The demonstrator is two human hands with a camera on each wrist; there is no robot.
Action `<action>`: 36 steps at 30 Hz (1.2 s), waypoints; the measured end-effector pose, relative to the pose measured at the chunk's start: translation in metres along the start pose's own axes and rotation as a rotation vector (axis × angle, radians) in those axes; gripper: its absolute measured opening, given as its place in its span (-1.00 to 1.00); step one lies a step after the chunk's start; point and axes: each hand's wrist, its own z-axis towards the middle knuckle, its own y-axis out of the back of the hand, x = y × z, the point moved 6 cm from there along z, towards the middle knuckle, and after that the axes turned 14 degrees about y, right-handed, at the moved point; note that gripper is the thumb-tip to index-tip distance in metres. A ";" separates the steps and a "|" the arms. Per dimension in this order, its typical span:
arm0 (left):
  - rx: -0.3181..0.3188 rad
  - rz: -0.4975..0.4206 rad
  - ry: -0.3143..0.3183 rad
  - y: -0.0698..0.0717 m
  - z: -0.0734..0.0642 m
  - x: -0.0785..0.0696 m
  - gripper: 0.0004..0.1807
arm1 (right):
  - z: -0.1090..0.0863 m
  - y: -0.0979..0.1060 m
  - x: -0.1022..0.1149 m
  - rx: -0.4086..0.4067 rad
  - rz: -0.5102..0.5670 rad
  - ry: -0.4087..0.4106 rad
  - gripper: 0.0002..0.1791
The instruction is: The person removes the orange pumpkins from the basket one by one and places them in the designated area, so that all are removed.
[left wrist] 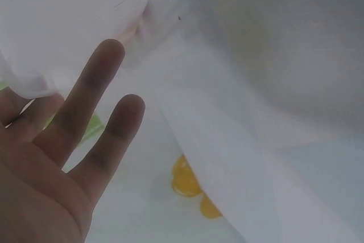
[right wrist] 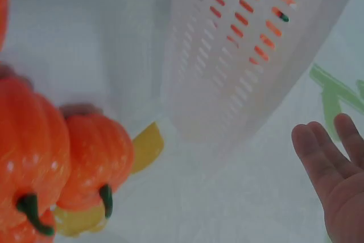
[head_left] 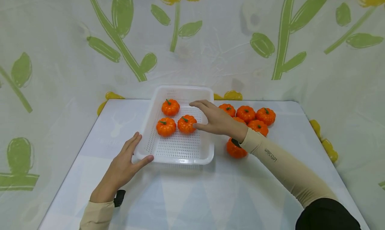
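Note:
A white perforated plastic basket (head_left: 183,161) stands on the table with three small orange pumpkins inside: one at the back (head_left: 170,108), one at the left (head_left: 166,127) and one at the right (head_left: 186,124). My right hand (head_left: 219,120) reaches over the basket's right side, fingers and thumb spread apart. Its thumb tip is right beside the right-hand pumpkin, and nothing is in its grasp. At the front left corner of the basket, my left hand (head_left: 124,167) lies with fingers extended along the side and thumb at the front rim. The left wrist view shows those fingers (left wrist: 104,68) straight.
Right of the basket, several more pumpkins (head_left: 246,114) sit grouped on the white table (head_left: 192,196), partly hidden by my right wrist. One pumpkin (head_left: 235,149) lies nearer the front. A patterned cloth (head_left: 210,63) with leaves and yellow flowers hangs behind.

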 end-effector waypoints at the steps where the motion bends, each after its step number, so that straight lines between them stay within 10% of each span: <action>1: -0.002 0.001 0.000 0.000 0.000 0.000 0.08 | 0.003 -0.003 0.000 0.004 0.007 0.000 -0.18; 26: 0.005 -0.009 0.008 0.001 -0.002 0.000 0.08 | 0.037 -0.060 -0.026 0.190 0.066 -0.170 -0.06; 36: 0.004 -0.002 0.010 0.001 -0.002 -0.001 0.11 | 0.037 -0.076 -0.026 0.360 -0.110 -0.153 -0.12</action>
